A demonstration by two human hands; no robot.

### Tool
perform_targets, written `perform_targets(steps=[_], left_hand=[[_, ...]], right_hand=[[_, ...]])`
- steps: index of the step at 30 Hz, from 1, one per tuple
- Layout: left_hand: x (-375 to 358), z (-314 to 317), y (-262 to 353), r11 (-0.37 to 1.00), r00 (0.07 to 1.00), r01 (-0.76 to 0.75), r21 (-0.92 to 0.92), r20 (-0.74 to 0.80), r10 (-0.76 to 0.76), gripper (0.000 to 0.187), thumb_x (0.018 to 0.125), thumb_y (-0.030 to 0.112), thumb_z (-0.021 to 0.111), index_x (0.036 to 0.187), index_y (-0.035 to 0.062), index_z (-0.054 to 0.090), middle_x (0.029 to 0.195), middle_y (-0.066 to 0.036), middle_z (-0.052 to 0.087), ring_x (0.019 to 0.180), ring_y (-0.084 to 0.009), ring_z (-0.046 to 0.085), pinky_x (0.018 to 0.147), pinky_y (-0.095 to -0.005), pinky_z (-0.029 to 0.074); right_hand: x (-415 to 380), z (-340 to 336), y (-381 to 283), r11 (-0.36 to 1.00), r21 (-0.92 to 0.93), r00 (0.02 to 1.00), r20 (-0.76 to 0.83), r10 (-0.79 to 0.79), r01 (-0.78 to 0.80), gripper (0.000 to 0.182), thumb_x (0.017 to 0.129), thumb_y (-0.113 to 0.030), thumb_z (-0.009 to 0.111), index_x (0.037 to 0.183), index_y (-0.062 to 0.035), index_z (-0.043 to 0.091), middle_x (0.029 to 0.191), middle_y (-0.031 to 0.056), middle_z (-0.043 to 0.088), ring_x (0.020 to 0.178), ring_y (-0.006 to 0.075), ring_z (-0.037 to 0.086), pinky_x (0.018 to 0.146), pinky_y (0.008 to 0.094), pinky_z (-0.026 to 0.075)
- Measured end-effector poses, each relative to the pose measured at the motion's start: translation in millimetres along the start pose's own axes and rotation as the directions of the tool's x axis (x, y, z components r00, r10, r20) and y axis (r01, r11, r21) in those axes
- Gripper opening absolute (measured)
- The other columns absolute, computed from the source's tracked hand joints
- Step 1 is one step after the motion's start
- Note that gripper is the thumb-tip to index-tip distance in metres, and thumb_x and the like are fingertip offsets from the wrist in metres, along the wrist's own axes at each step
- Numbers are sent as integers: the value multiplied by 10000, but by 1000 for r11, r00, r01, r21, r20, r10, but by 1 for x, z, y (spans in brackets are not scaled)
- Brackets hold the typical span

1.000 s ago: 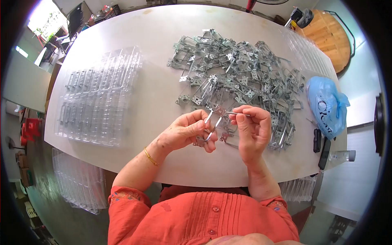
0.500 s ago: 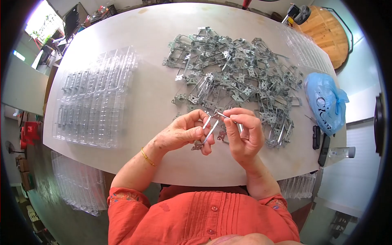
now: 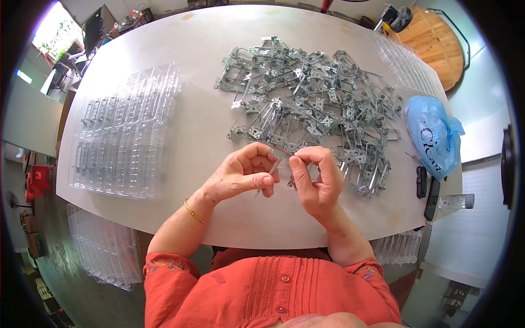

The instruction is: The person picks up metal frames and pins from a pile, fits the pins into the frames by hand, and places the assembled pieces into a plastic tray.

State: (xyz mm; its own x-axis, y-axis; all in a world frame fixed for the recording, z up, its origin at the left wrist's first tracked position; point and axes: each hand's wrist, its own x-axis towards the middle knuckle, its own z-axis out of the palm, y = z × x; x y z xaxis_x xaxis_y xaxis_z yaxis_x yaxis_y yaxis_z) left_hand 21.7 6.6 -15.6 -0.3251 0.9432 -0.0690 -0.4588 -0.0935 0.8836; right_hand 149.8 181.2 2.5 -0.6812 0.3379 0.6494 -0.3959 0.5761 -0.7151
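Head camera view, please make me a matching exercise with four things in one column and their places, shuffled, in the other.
Things:
1. pile of grey metal parts
2. blue plastic bag with black lettering
3. thin gold-coloured bracelet
4. clear plastic trays with grey pieces inside

Places:
A. around the left wrist
B. on the left part of the pale table
C. heaped beyond both hands
D. right of the heap

Pairs: 1-C, 2-D, 3-A, 4-B
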Motion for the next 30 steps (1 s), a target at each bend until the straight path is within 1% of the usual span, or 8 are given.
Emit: perform_targets(steps=[2,5,8,11,18,23,25,30], left_hand=[[0,0,1,996,999,-2,90,-43,6,517,890,222,824,1279,30,541,983,-124,689,813,-196,697,727,-316,561],[-1,2,-1,988,994,-8,151,-103,24,550,871,182,845,1295,21,533,980,-105,685,846,-156,678,728,-290,553],[-1,3,-1,987,992,-30,155,-118,48,521,883,151,831,1286,12,530,986,-88,686,879,-131,662,742,-282,552],[-3,6,1,941,976,-97,325,-153,154,474,890,114,814,1258,11,533,990,-73,682,883,-114,650,751,-276,547],[-1,9,3,882,957,-140,451,-168,238,390,862,23,801,1170,20,561,936,-28,644,857,-80,624,730,-256,530],[-3,8,1,809,943,-110,577,-197,268,398,854,32,809,1171,14,570,908,-21,646,824,-77,630,689,-250,521],[-2,7,-2,744,935,-151,651,-150,322,414,854,40,811,1190,8,572,897,-23,656,801,-77,635,658,-246,518],[-2,8,-1,657,932,-128,743,-135,335,474,818,110,851,1200,14,587,900,-45,675,789,-106,643,666,-270,541]], right_hand=[[-4,-2,0,980,40,976,111,189,-194,92,983,-81,685,975,-26,613,825,86,670,680,157,630,610,276,501],[-4,-1,-2,947,86,942,162,294,-310,136,1037,-141,626,964,-29,604,769,57,659,655,129,617,599,260,489],[-4,0,-2,898,190,913,184,366,-398,156,1062,-162,588,985,-27,590,798,41,660,682,100,623,617,245,507],[-2,3,-5,804,306,861,199,469,-509,142,1064,-162,582,1023,-25,578,852,32,660,717,86,636,642,239,535],[2,4,-9,799,306,855,188,483,-519,114,1054,-110,582,1129,-25,592,926,45,662,769,96,655,683,252,557],[2,2,-2,967,1,945,208,251,-256,171,992,-64,661,1156,-19,643,982,78,715,815,134,694,708,277,556],[3,3,-3,959,21,939,207,274,-284,161,969,-51,686,1128,-30,672,1011,93,732,827,153,701,722,279,556],[12,0,-7,986,-142,979,170,116,-92,130,920,-24,730,1048,-41,712,973,79,676,874,196,639,771,307,520]])
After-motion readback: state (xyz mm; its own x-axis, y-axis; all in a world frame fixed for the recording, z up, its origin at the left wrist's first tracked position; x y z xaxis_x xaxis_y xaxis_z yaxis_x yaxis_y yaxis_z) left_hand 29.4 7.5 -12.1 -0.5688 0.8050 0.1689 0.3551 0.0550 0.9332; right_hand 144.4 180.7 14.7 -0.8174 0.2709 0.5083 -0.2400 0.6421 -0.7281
